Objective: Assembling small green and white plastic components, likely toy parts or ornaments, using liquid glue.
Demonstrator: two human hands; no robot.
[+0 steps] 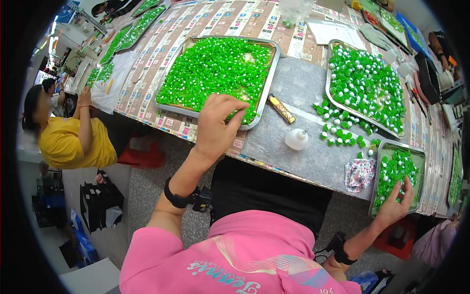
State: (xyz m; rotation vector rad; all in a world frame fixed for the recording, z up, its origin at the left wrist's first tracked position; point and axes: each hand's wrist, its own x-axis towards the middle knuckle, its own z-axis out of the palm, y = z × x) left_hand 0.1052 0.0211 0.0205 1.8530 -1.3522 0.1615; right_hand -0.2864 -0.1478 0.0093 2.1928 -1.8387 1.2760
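My left hand (218, 125) hovers over the near right corner of a large metal tray (275, 61), which is packed with small green pieces with white dots (210, 73). Its thumb and index finger are pinched together; whatever is between them is too small to make out. Far to the right, my right hand (394, 206) is at a smaller metal tray (422, 161) of green pieces (395, 169). The thumb and index tips stand slightly apart there, with nothing visible between them. Beside this tray lies a crumpled patterned cloth (359, 175).
A white squeeze bottle (296, 139) and a gold-and-brown stick-shaped packet (281, 109) lie between the trays. Another tray (329, 83) holds green and white pieces (364, 83), with several spilled beside it. A person in yellow (78, 139) works at the left.
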